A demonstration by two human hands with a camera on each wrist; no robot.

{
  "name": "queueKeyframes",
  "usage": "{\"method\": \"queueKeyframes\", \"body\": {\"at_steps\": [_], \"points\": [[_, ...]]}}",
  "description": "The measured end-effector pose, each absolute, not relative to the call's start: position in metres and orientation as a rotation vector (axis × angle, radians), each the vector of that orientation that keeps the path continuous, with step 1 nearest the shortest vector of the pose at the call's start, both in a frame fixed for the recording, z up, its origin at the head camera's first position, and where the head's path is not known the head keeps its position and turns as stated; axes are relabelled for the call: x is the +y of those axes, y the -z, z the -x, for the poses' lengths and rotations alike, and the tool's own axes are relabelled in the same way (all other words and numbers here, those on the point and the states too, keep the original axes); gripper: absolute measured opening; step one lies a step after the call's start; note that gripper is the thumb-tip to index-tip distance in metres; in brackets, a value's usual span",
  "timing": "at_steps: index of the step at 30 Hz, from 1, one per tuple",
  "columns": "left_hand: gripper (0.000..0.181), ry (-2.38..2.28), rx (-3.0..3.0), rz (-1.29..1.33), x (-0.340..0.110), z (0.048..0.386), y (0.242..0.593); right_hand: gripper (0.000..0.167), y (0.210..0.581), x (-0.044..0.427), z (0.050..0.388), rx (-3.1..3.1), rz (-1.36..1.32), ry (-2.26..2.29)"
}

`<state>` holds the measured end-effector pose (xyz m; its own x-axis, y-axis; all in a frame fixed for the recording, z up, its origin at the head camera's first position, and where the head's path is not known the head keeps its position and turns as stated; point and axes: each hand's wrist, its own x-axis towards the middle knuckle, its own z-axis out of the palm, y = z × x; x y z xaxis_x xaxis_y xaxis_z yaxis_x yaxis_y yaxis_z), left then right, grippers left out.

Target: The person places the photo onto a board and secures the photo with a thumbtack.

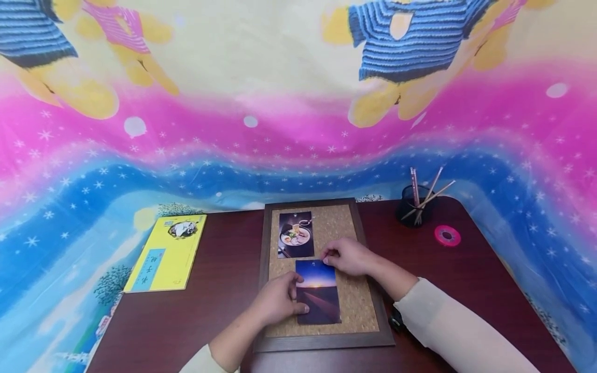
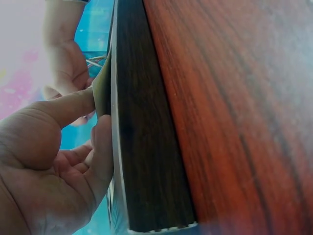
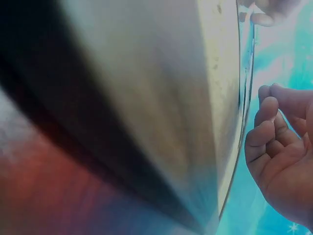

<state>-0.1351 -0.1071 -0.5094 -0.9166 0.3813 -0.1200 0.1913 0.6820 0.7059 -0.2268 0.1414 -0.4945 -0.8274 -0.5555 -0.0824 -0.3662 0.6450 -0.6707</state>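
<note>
A corkboard in a dark wooden frame [image 1: 356,311] lies on the table, with a photo of a noodle bowl [image 1: 296,235] at its upper left. Below that is a sunset photo [image 1: 318,300], a small pale spot at its top. My left hand [image 1: 280,298] holds this photo by its left edge, thumb over its face; in the left wrist view the edge [image 2: 101,90] bends up off the board. At the upper right corner of the sunset photo is my right hand [image 1: 347,256], thumb and index fingertips together. Whether they pinch something small is too unclear to see.
To the left lies a yellow book [image 1: 174,254]. A black mesh pen cup [image 1: 412,207] with pencils and sticks stands at the back right, near a round pink item [image 1: 448,235]. A small black object [image 1: 396,321] is partly hidden under the right sleeve.
</note>
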Motion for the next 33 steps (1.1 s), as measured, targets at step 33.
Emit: {"method": "queueKeyframes", "body": {"at_steps": [33], "points": [[0.067, -1.084, 2.647, -0.443, -0.107, 0.136, 0.513, 0.018, 0.490, 0.107, 0.245, 2.539, 0.904, 0.661]]}}
